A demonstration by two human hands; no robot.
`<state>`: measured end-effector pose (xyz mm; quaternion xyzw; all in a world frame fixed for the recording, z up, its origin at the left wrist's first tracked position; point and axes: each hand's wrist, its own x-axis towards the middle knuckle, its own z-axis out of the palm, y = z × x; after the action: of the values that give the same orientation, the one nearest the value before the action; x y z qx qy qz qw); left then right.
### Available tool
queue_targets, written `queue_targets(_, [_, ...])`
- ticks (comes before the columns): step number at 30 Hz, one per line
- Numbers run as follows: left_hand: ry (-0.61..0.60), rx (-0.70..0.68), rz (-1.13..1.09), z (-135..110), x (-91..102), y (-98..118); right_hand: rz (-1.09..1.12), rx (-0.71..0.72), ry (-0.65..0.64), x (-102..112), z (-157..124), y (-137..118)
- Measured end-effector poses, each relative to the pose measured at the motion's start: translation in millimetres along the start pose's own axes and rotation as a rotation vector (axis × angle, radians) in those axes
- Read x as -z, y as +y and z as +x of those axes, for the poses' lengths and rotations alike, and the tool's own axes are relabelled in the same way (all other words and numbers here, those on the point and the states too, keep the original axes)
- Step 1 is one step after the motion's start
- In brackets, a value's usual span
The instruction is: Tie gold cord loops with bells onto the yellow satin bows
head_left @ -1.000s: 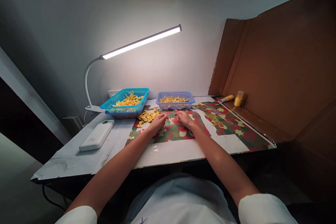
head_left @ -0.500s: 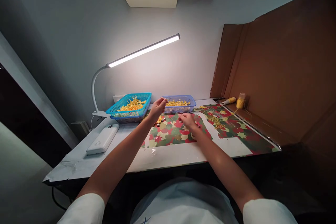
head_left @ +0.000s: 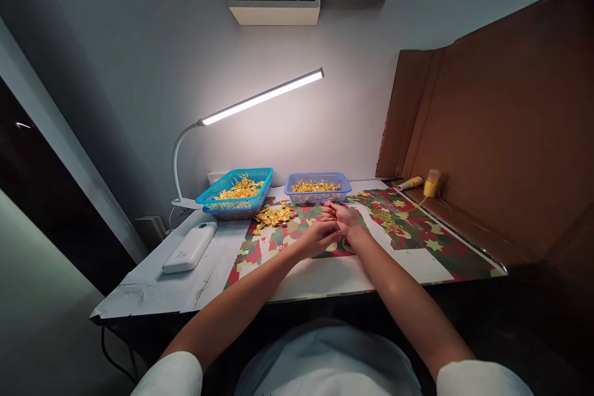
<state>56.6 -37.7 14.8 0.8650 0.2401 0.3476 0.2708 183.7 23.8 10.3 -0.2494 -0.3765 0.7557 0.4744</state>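
Note:
My left hand (head_left: 320,237) is closed in a pinch, its fingertips close against the palm side of my right hand (head_left: 342,219). The right hand's fingers are curled inward. Whatever lies between the fingers of either hand is too small or hidden to name. Both hands are over the camouflage-patterned sheet (head_left: 260,250) on the table. Left of them lies a pile of yellow ribbon pieces (head_left: 273,216) with small dark round bits at its edge. Behind the hands stands a purple basket (head_left: 317,197) of gold and yellow pieces.
A turquoise basket (head_left: 253,203) of yellow pieces sits stacked at the left back. Near it are a white power bank (head_left: 190,249) and a lit desk lamp (head_left: 262,98). Gold cord (head_left: 386,220) lies at the right, before a yellow thread spool (head_left: 431,184) and cardboard wall (head_left: 492,130).
My left hand has moved down and right from beside the purple basket to meet my right hand. The right hand has turned and shifted slightly. The whole view has shifted a little.

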Motion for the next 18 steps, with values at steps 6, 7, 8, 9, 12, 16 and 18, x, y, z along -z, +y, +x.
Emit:
queue_targets(6, [-0.143,0.017,-0.045,-14,-13.7,9,0.038,0.14,0.205,5,-5,-7])
queue_targets(7, [-0.142,0.005,-0.043,-14,-14.3,10,0.015,0.172,0.246,6,-4,-8])
queue_targets(8, [-0.138,-0.016,-0.03,-13,-13.3,11,-0.001,0.202,0.28,8,-4,-9])
queue_targets(9, [-0.128,-0.044,-0.009,-11,-10.1,11,-0.009,0.228,0.303,9,-3,-10])
queue_targets(12, [0.016,-0.117,0.068,-6,11.2,17,-0.001,0.295,0.336,13,0,-12])
queue_targets(16, [0.357,-0.069,-0.002,-30,45.0,47,0.027,0.368,0.342,15,2,-11])
queue_targets(18, [0.447,-0.009,-0.113,-57,52.6,63,0.041,0.399,0.325,15,1,-9])
